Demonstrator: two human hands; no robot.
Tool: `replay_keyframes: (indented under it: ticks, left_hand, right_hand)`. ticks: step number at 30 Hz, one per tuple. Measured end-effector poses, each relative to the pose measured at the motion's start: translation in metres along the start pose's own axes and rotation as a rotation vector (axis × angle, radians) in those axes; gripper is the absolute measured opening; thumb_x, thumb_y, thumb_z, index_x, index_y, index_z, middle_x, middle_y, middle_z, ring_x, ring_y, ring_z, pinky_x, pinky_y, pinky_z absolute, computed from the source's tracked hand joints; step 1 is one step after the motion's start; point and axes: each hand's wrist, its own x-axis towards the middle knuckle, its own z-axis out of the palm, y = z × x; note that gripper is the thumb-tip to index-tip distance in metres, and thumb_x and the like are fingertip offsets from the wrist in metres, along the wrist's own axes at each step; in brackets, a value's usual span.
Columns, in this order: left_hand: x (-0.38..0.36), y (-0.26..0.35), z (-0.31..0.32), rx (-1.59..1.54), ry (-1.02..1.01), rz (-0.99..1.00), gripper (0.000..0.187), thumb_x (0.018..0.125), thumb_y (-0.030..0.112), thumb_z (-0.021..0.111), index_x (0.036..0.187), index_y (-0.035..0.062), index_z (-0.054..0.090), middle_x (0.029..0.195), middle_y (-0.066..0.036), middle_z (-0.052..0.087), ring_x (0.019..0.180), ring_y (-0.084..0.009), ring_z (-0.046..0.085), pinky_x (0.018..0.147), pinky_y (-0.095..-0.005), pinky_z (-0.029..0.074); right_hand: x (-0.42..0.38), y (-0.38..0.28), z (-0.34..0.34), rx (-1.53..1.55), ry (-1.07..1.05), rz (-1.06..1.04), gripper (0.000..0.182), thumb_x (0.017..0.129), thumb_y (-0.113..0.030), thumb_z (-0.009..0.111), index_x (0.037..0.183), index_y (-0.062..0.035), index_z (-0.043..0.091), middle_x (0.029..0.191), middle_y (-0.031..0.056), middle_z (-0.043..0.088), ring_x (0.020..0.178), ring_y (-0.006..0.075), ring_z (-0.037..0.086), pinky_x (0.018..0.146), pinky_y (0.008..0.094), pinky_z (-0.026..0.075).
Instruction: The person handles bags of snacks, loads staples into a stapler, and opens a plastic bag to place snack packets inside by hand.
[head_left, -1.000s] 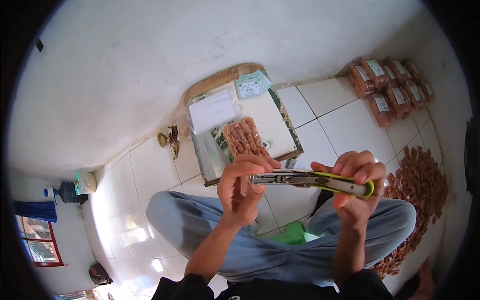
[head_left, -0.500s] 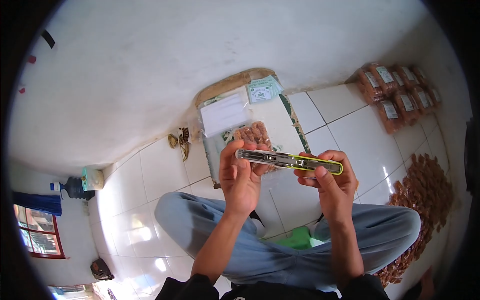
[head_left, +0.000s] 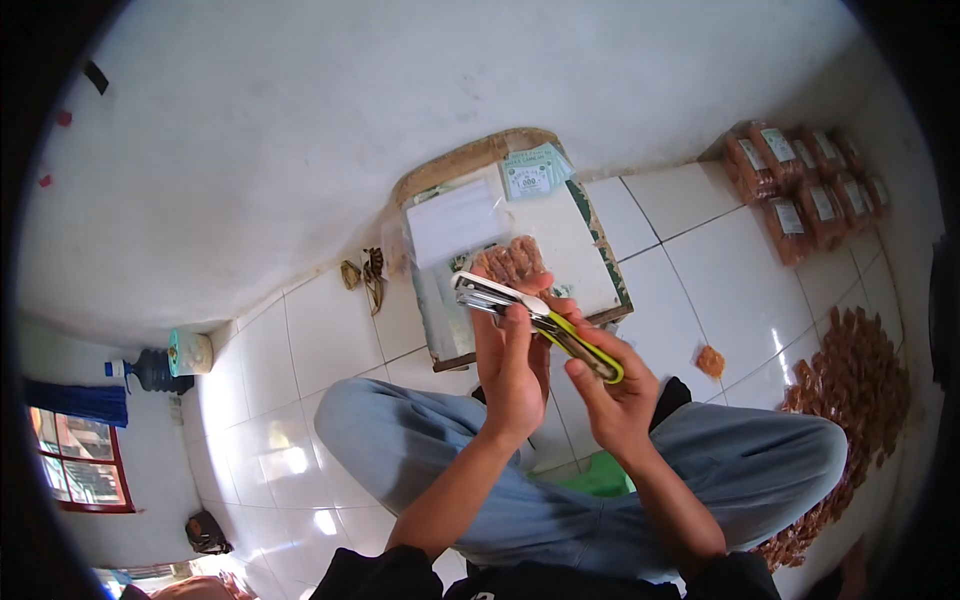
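White floor tiles [head_left: 655, 285] surround the low counter [head_left: 590, 262], snack packs [head_left: 820, 205] off to its right. Both hands [head_left: 515, 385] [head_left: 612, 400] pinch the lime-edged stapler [head_left: 540, 322] just before it.

White wall [head_left: 330, 120] across the top; tiled floor [head_left: 270, 400] below, glare at lower left; red-framed window [head_left: 80, 460], blue curtain [head_left: 85, 403], far left.

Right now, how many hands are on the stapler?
2. The left hand is at the stapler's white-and-metal end, thumb on its near side; the right hand is at the lime-green end. No other hand shows there.
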Motion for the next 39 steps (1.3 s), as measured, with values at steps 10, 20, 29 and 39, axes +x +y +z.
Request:
replay_keyframes:
  ticks: [10,20,29,39]
  left_hand:
    - [0.016,0.002,-0.029,-0.016,0.343,-0.189,0.042,0.102,0.04,0.039,0.132,0.0102,0.041,0.089,0.003,0.046,0.06,-0.0063,0.036,0.052,-0.0211,0.036]
    - [0.034,-0.006,-0.054,-0.001,0.325,-0.395,0.04,0.101,0.039,0.042,0.126,0.0079,0.046,0.082,0.001,0.049,0.055,-0.0063,0.038,0.046,-0.0229,0.034]
    - [0.031,0.032,-0.017,0.33,0.043,-0.666,0.041,0.099,0.041,0.045,0.123,0.0086,0.049,0.083,0.001,0.051,0.054,-0.0051,0.04,0.045,-0.0219,0.034]
    - [0.104,0.011,-0.012,0.177,0.0,-0.644,0.036,0.097,0.043,0.048,0.104,0.0072,0.046,0.092,-0.006,0.049,0.051,-0.0084,0.038,0.041,-0.0255,0.034]
  right_hand:
    - [-0.007,0.029,-0.002,-0.57,-0.301,-0.376,0.046,0.077,-0.016,0.073,0.12,-0.0056,0.061,0.117,0.0134,0.056,0.103,0.0326,0.056,0.085,0.0397,0.047]
    - [-0.022,0.243,-0.115,-1.12,0.072,0.686,0.045,0.083,-0.038,0.067,0.113,-0.0059,0.056,0.101,0.0156,0.065,0.094,0.033,0.064,0.081,0.044,0.05]
    - [0.015,0.315,-0.122,-1.287,0.035,0.85,0.07,0.078,-0.052,0.066,0.126,-0.0087,0.041,0.112,0.0152,0.061,0.101,0.036,0.063,0.082,0.0488,0.051]
    - [0.094,0.227,-0.19,-0.974,-0.584,0.912,0.027,0.08,-0.018,0.063,0.1,-0.0008,0.058,0.071,0.014,0.067,0.049,0.0217,0.063,0.041,0.0353,0.055]
